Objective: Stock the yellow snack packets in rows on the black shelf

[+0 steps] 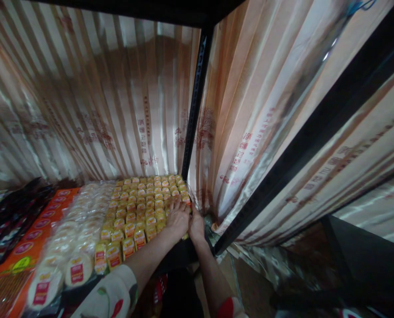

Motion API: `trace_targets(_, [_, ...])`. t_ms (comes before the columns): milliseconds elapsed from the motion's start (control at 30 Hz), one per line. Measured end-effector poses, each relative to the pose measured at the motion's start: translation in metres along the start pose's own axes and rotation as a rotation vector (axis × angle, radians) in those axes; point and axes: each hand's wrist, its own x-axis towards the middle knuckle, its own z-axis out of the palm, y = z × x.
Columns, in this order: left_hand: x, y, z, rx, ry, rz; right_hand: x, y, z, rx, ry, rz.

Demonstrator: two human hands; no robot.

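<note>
Both my hands reach to the right end of a black shelf. My left hand [177,217] lies flat, fingers spread, on the rows of small yellow snack packets [140,203] that fill that end. My right hand [196,225] is just to its right, at the shelf's corner beside the black upright post [194,106], touching the outermost packets; whether it grips one is hidden. Left of the yellow packets lie rows of white round cakes in clear wrappers [74,234].
Orange packets [28,247] and dark packets [5,216] lie further left on the shelf. A shiny striped curtain with red print [94,101] hangs behind and to the right. A black diagonal bar [316,132] crosses the right side.
</note>
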Motion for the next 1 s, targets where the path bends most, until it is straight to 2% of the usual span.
trace_targets(200, [-0.009, 0.005, -0.002, 0.023, 0.039, 0.021, -0.007, 0.004, -0.007, -0.092, -0.025, 0.046])
trace_targets(333, [-0.02, 0.009, -0.001, 0.015, 0.082, 0.043, -0.017, 0.008, -0.012, -0.084, -0.023, 0.025])
trace_targets(567, [-0.059, 0.016, 0.008, -0.093, 0.11, 0.092, -0.046, 0.005, -0.014, 0.018, 0.065, 0.001])
trace_targets(700, [-0.099, 0.012, 0.016, -0.238, 0.155, 0.16, -0.085, -0.013, -0.015, 0.063, 0.161, -0.007])
trace_targets(800, [-0.14, 0.002, 0.023, -0.311, 0.218, 0.172, -0.127, -0.028, -0.009, 0.129, 0.174, -0.021])
trace_targets(900, [-0.188, -0.013, 0.035, -0.357, 0.199, 0.111, -0.173, -0.04, 0.006, 0.254, 0.063, -0.038])
trace_targets(1000, [-0.234, -0.031, 0.054, -0.375, 0.165, -0.006, -0.213, -0.045, 0.03, 0.334, -0.079, -0.01])
